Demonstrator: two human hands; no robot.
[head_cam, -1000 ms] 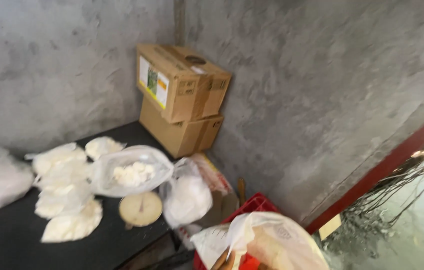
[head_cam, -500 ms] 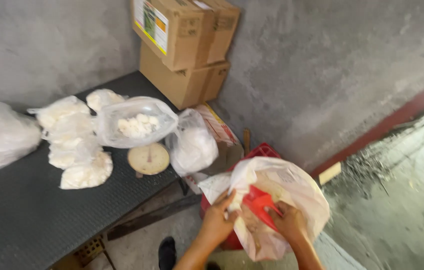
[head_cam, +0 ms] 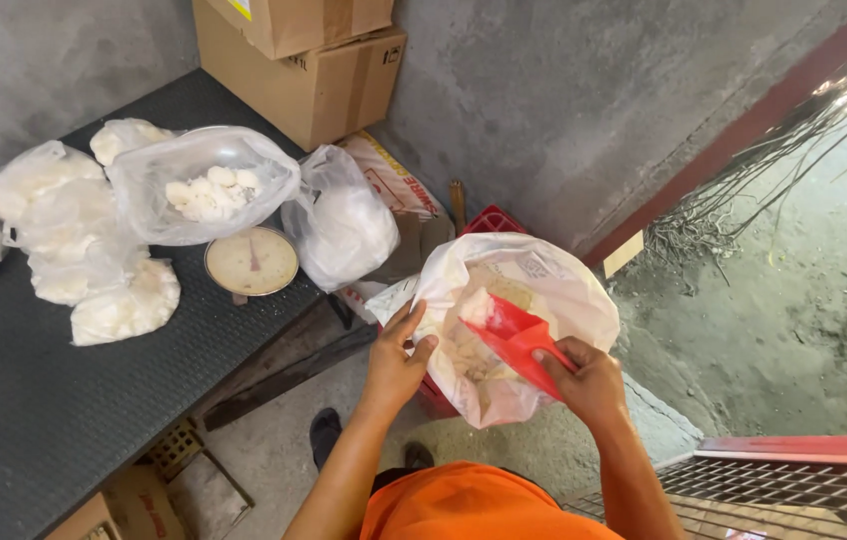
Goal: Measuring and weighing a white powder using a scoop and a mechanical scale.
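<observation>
- Right hand [head_cam: 594, 378] wrapped around the handle of a red scoop [head_cam: 512, 340], grip closed firm, scoop blade dipped inside the mouth of a large white plastic bag [head_cam: 534, 290].
- Left hand [head_cam: 396, 362] pinching the near rim of that bag between thumb and fingers, grip closed on the plastic, holding the mouth wide.
- Pale, crumbly white contents visible inside the bag, under and around the scoop; bag resting on a red crate [head_cam: 489, 220], low down beside the table.
- For a clean scoop: best to keep the rim taut and lifted so the mouth does not fold over the blade; blade angled down into the pile, then levelled before lifting, to avoid spilling onto the floor.
- Further out, on the dark table [head_cam: 34, 420]: a round dial scale [head_cam: 252, 262] with a clear bag of white pieces [head_cam: 206, 185] leaning over it, another filled bag [head_cam: 344, 225] just beside it.
- Several filled white bags [head_cam: 74, 250] heaped to the left; two cardboard boxes [head_cam: 314, 70] stacked against the grey wall.
</observation>
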